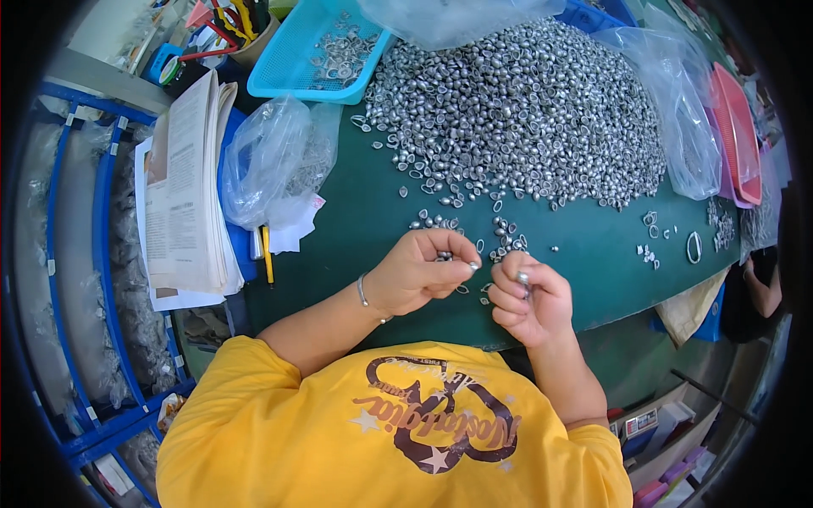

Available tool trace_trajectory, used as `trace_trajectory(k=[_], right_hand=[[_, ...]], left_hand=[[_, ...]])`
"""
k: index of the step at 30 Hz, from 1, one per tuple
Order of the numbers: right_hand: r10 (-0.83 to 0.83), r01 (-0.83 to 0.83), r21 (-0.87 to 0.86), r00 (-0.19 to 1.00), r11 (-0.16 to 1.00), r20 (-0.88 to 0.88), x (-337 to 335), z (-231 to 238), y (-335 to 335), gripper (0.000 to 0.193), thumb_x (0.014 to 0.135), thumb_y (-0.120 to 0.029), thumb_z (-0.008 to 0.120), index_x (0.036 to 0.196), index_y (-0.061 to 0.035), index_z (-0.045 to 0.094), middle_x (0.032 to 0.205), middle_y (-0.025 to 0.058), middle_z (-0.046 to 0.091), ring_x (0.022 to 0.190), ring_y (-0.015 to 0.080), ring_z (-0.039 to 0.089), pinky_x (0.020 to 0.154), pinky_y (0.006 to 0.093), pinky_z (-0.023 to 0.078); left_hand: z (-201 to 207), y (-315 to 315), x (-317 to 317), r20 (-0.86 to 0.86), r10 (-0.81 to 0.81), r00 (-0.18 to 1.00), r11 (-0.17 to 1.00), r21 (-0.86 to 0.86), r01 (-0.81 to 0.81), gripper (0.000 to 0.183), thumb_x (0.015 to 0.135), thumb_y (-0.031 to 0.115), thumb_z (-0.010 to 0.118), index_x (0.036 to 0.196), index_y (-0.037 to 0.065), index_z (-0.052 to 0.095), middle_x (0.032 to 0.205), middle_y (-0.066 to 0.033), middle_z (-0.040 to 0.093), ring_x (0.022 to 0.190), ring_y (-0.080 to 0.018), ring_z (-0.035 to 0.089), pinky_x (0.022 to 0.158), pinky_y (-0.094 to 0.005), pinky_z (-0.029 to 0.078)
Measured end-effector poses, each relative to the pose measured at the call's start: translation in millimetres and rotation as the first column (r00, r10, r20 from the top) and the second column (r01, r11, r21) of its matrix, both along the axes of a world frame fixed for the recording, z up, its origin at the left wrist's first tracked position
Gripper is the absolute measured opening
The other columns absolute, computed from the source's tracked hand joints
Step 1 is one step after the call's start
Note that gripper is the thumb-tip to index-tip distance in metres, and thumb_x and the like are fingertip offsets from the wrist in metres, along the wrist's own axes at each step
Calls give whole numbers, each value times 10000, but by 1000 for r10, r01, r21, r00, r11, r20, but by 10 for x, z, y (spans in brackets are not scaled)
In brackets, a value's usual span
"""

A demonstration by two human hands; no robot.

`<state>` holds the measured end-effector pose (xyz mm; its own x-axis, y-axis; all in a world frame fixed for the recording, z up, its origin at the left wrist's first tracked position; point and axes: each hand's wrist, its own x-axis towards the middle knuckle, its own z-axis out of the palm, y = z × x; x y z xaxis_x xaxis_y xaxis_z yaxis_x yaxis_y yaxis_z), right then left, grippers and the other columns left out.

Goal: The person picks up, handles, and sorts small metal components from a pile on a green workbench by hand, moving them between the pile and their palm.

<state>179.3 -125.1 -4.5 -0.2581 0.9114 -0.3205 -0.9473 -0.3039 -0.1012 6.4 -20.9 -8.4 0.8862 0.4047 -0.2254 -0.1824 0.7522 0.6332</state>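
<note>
Over the near edge of the green table, my left hand (428, 269) pinches a small silver metal piece (472, 266) between thumb and fingertips. Close beside it, my right hand (533, 300) is curled, with another small silver metal piece (522, 278) between thumb and forefinger. The two hands are slightly apart. Just beyond my fingers lie loose silver pieces (506, 235), some like open oval or teardrop rings. A large heap of similar pieces (525, 110) covers the far part of the table. My left hand partly hides a smaller cluster beneath it.
A blue basket (279, 63) holding rings stands at the far left, near plastic bags (267, 157) and a stack of papers (186, 195). A yellow pen-like tool (268, 254) lies by them. Pink trays (735, 135) stand at right; a co-worker's arm (762, 288) shows beyond.
</note>
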Motion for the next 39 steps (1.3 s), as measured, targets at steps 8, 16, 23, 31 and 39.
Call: trace_trajectory(k=[8, 16, 23, 31, 39], right_hand=[[-41, 160, 34, 38, 987, 998, 168, -92, -10, 104, 801, -77, 616, 768, 21, 621, 594, 4, 519, 473, 65, 444, 428, 208, 348], [-110, -17, 142, -723, 990, 682, 40, -86, 210, 42, 737, -104, 637, 746, -62, 641, 689, 103, 584, 593, 282, 574, 536, 348, 468], [-176, -121, 132, -795, 984, 580, 7, -39, 272, 71, 739, -111, 623, 795, -72, 641, 687, 84, 565, 595, 276, 577, 531, 352, 471], [-332, -133, 308, -503, 942, 798, 2, -75, 294, 58, 787, -68, 585, 829, -40, 612, 639, 65, 527, 493, 190, 529, 437, 280, 417], [-64, 110, -93, 914, 990, 400, 166, -46, 91, 80, 866, -69, 442, 890, -24, 503, 595, 24, 407, 404, 54, 286, 355, 175, 217]], left_hand=[[-40, 242, -172, -127, 127, 984, 992, -6, -129, 152, 855, 128, 523, 825, -3, 595, 613, -9, 453, 491, -66, 374, 406, -185, 274], [49, 239, 99, -307, 489, 817, 390, 914, 110, 113, 738, 77, 674, 845, 39, 682, 718, -49, 625, 591, -97, 543, 549, -209, 431], [-8, 223, 228, -233, 463, 855, 235, 963, 135, 97, 753, 62, 642, 842, 44, 677, 731, -75, 627, 597, -147, 574, 551, -231, 446], [-58, 101, 210, -352, 463, 813, -17, 914, 405, 137, 703, 174, 685, 803, 87, 653, 705, -66, 565, 653, -249, 577, 565, -331, 468], [-72, 65, 235, -339, 443, 830, -45, 916, 399, 89, 698, 141, 676, 742, 86, 622, 713, -56, 557, 650, -248, 579, 570, -333, 470]])
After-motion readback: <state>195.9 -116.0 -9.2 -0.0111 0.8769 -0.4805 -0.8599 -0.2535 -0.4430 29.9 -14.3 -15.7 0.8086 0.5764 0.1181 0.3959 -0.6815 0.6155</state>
